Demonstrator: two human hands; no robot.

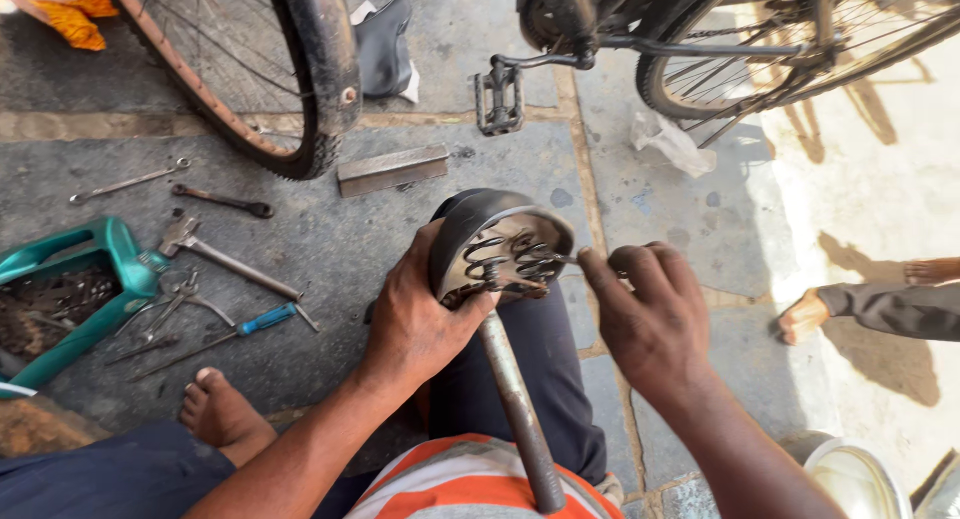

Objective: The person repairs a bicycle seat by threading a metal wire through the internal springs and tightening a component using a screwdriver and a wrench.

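A black bicycle saddle (pixel 478 217) lies upside down over my knee, its coil springs (pixel 505 259) and metal frame facing up. A grey seat post (pixel 517 404) runs from it down toward my lap. My left hand (pixel 415 314) grips the saddle's left edge and underside. My right hand (pixel 650 314) is closed at the saddle's right side, thumb and fingers pinching a thin tool or part against the springs; what it pinches is too small to tell.
A bicycle wheel (pixel 300 79) stands at top left; a second bicycle with a pedal (pixel 500 101) at top right. Spanners (pixel 125 182), a hammer (pixel 215 254), a blue-handled screwdriver (pixel 265 320), a green parts tray (pixel 70 299) and a metal bar (pixel 392 169) lie on the paving. Another person's foot (pixel 805 317) is at right.
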